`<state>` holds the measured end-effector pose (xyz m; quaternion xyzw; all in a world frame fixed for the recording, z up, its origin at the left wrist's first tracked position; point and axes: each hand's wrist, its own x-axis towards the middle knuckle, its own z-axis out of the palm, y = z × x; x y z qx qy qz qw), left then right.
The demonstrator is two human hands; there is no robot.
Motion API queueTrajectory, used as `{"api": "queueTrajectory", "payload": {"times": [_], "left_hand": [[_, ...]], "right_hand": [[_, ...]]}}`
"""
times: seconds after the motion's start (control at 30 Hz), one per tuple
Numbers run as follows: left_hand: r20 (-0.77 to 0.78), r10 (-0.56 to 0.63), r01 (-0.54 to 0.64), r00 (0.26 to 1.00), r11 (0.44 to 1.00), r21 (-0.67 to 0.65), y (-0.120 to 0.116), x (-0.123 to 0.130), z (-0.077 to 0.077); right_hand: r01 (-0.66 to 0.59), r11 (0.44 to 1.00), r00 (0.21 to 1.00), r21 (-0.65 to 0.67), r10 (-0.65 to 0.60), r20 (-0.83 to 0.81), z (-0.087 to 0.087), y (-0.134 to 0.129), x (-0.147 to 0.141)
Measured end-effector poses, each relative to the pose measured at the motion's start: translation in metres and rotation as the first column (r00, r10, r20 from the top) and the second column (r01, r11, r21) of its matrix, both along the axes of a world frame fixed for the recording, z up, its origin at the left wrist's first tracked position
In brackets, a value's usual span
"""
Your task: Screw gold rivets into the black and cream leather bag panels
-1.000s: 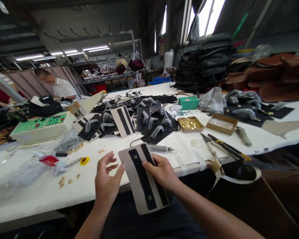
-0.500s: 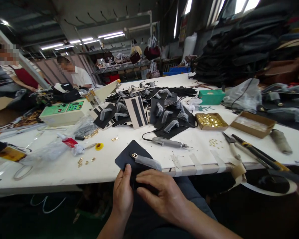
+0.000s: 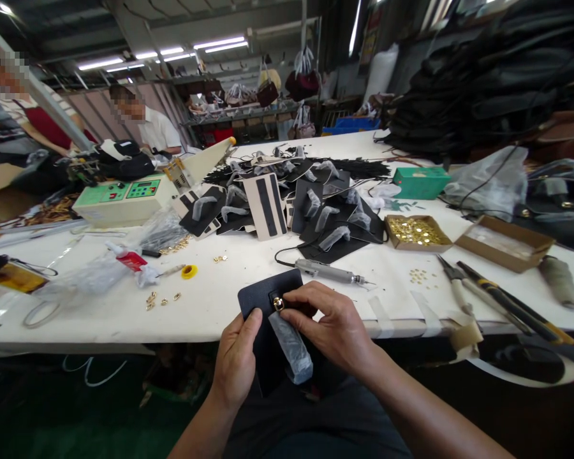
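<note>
A black leather panel [image 3: 258,295] is held upright and slightly tilted over the table's front edge. My left hand [image 3: 238,357] grips its left side, thumb across the front. On the panel sits a gold metal fitting [image 3: 278,304], joined to a strap wrapped in clear plastic [image 3: 291,347] that hangs down to the right. My right hand [image 3: 332,319] pinches at this fitting with thumb and forefinger. Behind the hands a grey electric screwdriver [image 3: 328,272] lies on the table.
The white table [image 3: 210,312] carries a pile of black panels [image 3: 335,217], a box of gold pieces [image 3: 417,233], a brown tray [image 3: 504,242], pliers [image 3: 497,296], a green-panelled machine [image 3: 124,201] and a red-labelled bottle [image 3: 131,260]. Two people are at the back left.
The black panel has turned more upright, its wrapped strap now pointing downward. My right hand has moved up from the panel's lower part to the gold fitting. The head view has shifted slightly.
</note>
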<state>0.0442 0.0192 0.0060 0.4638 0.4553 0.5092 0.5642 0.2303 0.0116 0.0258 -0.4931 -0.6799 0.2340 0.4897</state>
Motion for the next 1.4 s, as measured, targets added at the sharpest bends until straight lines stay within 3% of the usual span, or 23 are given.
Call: {"api": "queueTrajectory", "payload": {"times": [0.13, 0.43, 0.7, 0.93, 1.07, 1.2, 1.4], "left_hand": [[0.028, -0.029, 0.029, 0.999, 0.999, -0.014, 0.003, 0.003, -0.004], [0.078, 0.001, 0.002, 0.997, 0.999, -0.042, 0.005, 0.011, -0.003], [-0.141, 0.014, -0.008, 0.99, 0.999, 0.041, -0.001, 0.011, 0.0], [-0.296, 0.02, 0.025, 0.955, 0.989, 0.148, -0.014, 0.011, 0.013], [-0.37, 0.056, 0.028, 0.927, 0.976, 0.217, -0.02, 0.01, 0.013], [-0.387, 0.079, 0.016, 0.919, 0.972, 0.235, -0.024, 0.01, 0.009], [-0.29, 0.062, -0.014, 0.955, 0.986, 0.165, -0.018, 0.013, 0.011]], "right_hand": [[0.079, 0.995, 0.997, -0.056, -0.08, -0.012, -0.002, -0.005, -0.003], [0.141, 0.989, 0.99, -0.035, -0.142, -0.007, -0.003, -0.014, -0.007], [0.147, 0.989, 0.987, -0.02, -0.148, -0.06, 0.002, -0.013, -0.007], [0.195, 0.974, 0.957, 0.116, -0.215, 0.193, 0.016, -0.014, -0.002], [0.194, 0.969, 0.952, 0.15, -0.223, 0.209, 0.017, -0.017, -0.005], [0.214, 0.964, 0.949, 0.156, -0.243, 0.2, 0.013, -0.018, -0.009], [0.201, 0.973, 0.967, 0.117, -0.216, 0.136, 0.015, -0.014, -0.006]]}}
